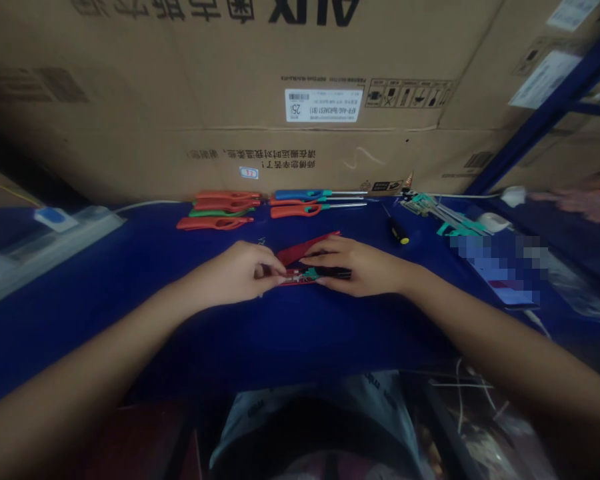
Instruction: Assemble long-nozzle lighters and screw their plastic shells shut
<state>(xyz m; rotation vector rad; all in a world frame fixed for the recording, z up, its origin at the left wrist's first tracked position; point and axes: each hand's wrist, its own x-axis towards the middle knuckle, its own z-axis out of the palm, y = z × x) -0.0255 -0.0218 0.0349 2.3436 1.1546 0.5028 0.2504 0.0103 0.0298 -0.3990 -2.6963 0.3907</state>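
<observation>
Low over the blue table, both of my hands work on an opened red lighter casing with small metal, teal and black parts lying in it. My left hand is closed in a pinch at the casing's left end. The fingers of my right hand are wrapped round its right end, beside a black part. A second red casing half lies just behind, partly under the right fingers. What the left fingertips pinch besides the casing is too small to make out.
Behind my hands lie several orange and green lighter casings and lighters with metal tubes. A screwdriver, teal lighter parts and a phone are to the right. A large cardboard panel stands at the back.
</observation>
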